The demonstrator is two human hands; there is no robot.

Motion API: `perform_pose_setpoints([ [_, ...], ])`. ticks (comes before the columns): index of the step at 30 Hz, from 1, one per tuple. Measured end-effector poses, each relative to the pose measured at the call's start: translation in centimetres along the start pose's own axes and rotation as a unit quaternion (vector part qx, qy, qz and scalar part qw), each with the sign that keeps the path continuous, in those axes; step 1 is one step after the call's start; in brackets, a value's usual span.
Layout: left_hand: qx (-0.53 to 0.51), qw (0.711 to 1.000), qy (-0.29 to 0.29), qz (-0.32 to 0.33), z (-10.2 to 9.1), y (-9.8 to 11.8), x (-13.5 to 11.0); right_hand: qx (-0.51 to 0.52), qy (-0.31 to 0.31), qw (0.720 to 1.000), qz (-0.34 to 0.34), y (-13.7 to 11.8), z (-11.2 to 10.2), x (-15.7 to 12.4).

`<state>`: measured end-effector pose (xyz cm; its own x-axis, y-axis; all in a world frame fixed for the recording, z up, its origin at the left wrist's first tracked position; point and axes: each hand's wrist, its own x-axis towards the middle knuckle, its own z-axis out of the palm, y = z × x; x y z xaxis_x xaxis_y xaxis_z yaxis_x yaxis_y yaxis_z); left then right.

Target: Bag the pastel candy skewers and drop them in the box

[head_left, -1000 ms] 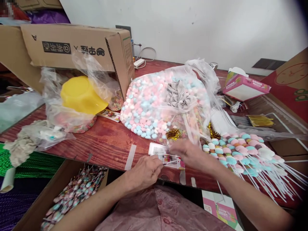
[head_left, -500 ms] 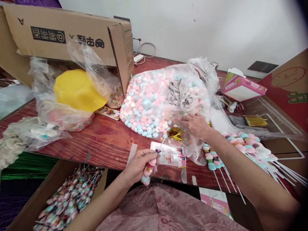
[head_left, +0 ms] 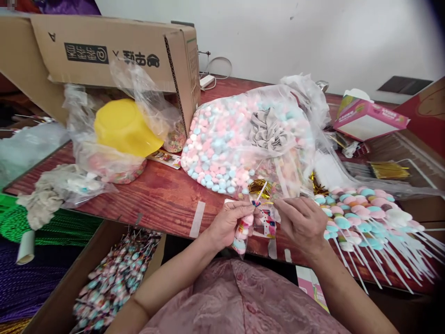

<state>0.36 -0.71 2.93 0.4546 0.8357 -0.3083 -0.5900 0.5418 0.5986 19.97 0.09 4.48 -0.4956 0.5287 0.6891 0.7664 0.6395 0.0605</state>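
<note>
My left hand [head_left: 227, 225] is closed around the gathered neck of a bagged marshmallow skewer [head_left: 242, 232]. Its pink and blue sweets hang down in clear wrap, and the white stick points up past my fingers. Just right of it, my right hand [head_left: 302, 222] pinches a thin gold twist tie [head_left: 267, 202], which reaches to the wrapper's neck. Behind both hands lies a bundle of gold twist ties [head_left: 260, 187], at the front of a large clear bag of pink, white and blue marshmallows [head_left: 215, 144]. Printed wrappers [head_left: 268, 225] lie partly hidden behind my hands.
Unwrapped marshmallow skewers [head_left: 365, 213] are piled at the right. A cardboard box [head_left: 114, 51] and a yellow bowl-like piece [head_left: 123, 127] stand at the left. Below the table [head_left: 167, 199], an open carton holds many wrapped skewers [head_left: 111, 278]. A pink box [head_left: 371, 116] sits at the back right.
My right hand has come from the gold ties at the bag toward my left hand, now with one tie in its fingers. The view has shifted slightly; the left hand keeps its hold.
</note>
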Motion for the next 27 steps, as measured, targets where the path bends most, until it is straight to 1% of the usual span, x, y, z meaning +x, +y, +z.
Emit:
perform_pose_setpoints([
  [2,0.031,0.999,0.008,0.003,-0.4,-0.2,-0.4,0.101,-0.018,0.994,0.044,-0.4,0.0,-0.9],
  [3,0.055,0.998,0.009,0.005,-0.6,-0.2,-0.7,0.170,-0.036,0.981,0.083,-0.5,-0.1,-1.2],
  [4,0.084,0.996,0.008,0.010,-0.8,-0.2,-1.0,0.247,-0.058,0.958,0.133,-0.6,-0.2,-1.3],
  [5,0.112,0.994,0.008,0.015,-0.8,-0.2,-1.2,0.325,-0.082,0.922,0.192,-0.7,-0.2,-1.3],
  [7,0.157,0.987,0.012,0.025,-0.7,-0.3,-1.7,0.448,-0.132,0.832,0.298,-0.8,-0.3,-1.0],
  [8,0.171,0.985,0.014,0.028,-0.6,-0.3,-1.9,0.490,-0.159,0.792,0.328,-0.8,-0.3,-0.8],
  [9,0.182,0.983,0.016,0.029,-0.5,-0.4,-2.0,0.521,-0.186,0.758,0.345,-0.9,-0.3,-0.5],
  [11,0.194,0.980,0.023,0.030,-0.3,-0.5,-2.3,0.567,-0.225,0.705,0.362,-1.0,-0.1,-0.4],
  [12,0.197,0.980,0.026,0.030,-0.3,-0.6,-2.4,0.586,-0.228,0.682,0.373,-1.1,0.0,-0.4],
  [13,0.201,0.979,0.029,0.030,-0.3,-0.7,-2.5,0.601,-0.223,0.662,0.388,-1.1,0.1,-0.6],
  [15,0.213,0.976,0.035,0.032,-0.3,-0.8,-2.7,0.618,-0.206,0.634,0.417,-1.1,0.2,-1.3],
  [19,0.259,0.964,0.045,0.048,0.1,-0.8,-3.0,0.630,-0.208,0.603,0.443,-1.2,0.2,-2.3],
  [21,0.290,0.954,0.044,0.067,0.3,-0.9,-3.1,0.628,-0.195,0.599,0.456,-1.3,0.1,-2.4],
  [22,0.301,0.950,0.043,0.077,0.5,-0.9,-3.1,0.623,-0.189,0.605,0.458,-1.4,0.0,-2.3],
  [23,0.306,0.948,0.044,0.081,0.5,-1.0,-3.0,0.615,-0.186,0.618,0.453,-1.4,-0.1,-2.2],
  [24,0.303,0.948,0.048,0.081,0.5,-1.1,-3.0,0.602,-0.185,0.639,0.441,-1.4,-0.2,-2.2],
  [27,0.269,0.959,0.077,0.057,0.3,-1.5,-2.7,0.552,-0.187,0.723,0.372,-1.4,-0.7,-2.6],
])
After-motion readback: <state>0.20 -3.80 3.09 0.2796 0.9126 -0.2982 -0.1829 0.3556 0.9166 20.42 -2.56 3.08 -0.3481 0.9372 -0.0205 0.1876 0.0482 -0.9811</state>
